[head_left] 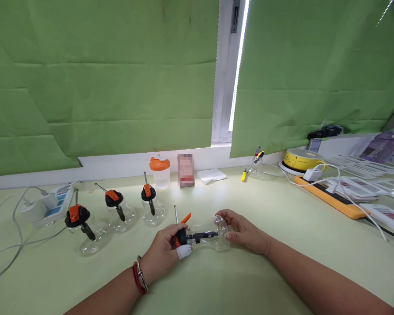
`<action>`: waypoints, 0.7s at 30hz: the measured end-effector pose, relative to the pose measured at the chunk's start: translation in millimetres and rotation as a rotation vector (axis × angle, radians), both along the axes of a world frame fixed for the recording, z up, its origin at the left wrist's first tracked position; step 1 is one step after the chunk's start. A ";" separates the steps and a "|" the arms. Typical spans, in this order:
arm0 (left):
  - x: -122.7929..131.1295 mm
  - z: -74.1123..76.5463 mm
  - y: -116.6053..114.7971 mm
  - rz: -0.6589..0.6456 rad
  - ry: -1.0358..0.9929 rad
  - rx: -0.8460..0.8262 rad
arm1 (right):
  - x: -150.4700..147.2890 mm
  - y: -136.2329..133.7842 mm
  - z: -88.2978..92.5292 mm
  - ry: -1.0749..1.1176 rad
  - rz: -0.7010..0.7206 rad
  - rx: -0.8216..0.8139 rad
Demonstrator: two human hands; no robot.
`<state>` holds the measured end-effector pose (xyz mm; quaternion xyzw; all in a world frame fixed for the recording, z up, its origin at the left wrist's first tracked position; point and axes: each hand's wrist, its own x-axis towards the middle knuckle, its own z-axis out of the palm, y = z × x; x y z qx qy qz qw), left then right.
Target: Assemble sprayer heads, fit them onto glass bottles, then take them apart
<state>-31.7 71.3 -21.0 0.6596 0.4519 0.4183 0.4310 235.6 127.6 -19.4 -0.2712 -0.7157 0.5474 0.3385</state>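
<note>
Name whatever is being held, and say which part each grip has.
A clear bottle, turned on its side: the left grip has it at the black cap, the right grip at its rounded bottom end.

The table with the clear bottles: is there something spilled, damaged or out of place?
Nothing looks spilled or broken. One bottle is sideways, unlike the three standing bottles, but the left hand and right hand hold it, so nothing seems wrong.

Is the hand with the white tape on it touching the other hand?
Apart. The head view shows the left hand at the lid end of the clear bottle and the right hand at its base, with a plain gap between them.
</note>
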 end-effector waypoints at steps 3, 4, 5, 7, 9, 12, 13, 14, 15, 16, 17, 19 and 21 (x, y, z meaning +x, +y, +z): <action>-0.4 -0.9 -0.3 -0.005 0.007 0.003 | -2.3 -1.2 4.6 -0.031 0.024 -0.018; -0.3 -1.1 -0.3 -0.006 0.010 0.004 | -3.1 -1.5 6.0 -0.052 0.025 -0.013; -0.1 -1.0 -0.4 -0.008 0.011 0.005 | -3.7 -1.6 7.3 -0.078 0.015 0.005; 0.4 -0.6 -0.5 -0.008 0.009 0.003 | -4.3 -1.3 8.8 -0.147 -0.032 0.076; 0.7 -0.1 -0.2 -0.007 0.012 -0.006 | -2.9 0.2 8.0 -0.196 -0.071 0.147; 0.1 -0.5 1.6 -0.010 0.018 -0.028 | 3.4 4.3 2.0 -0.169 -0.016 0.140; -0.4 -1.0 2.5 -0.010 0.018 -0.034 | 5.9 5.6 -0.8 -0.148 0.010 0.128; -0.9 -1.5 3.4 -0.008 0.017 -0.038 | 8.1 6.7 -3.4 -0.135 0.030 0.124; -1.4 -2.1 4.2 -0.006 0.017 -0.039 | 9.8 7.4 -5.5 -0.130 0.041 0.128; -2.0 -2.6 4.9 -0.003 0.018 -0.040 | 10.9 7.6 -6.8 -0.127 0.044 0.136; -2.4 -2.9 5.3 -0.003 0.018 -0.041 | 11.2 7.4 -7.1 -0.125 0.047 0.140; -2.8 -2.8 5.4 -0.009 0.015 -0.044 | 9.9 6.0 -4.9 -0.114 0.059 0.117; -2.7 -1.9 4.8 -0.018 0.010 -0.043 | 7.3 4.2 -0.5 -0.115 0.067 0.095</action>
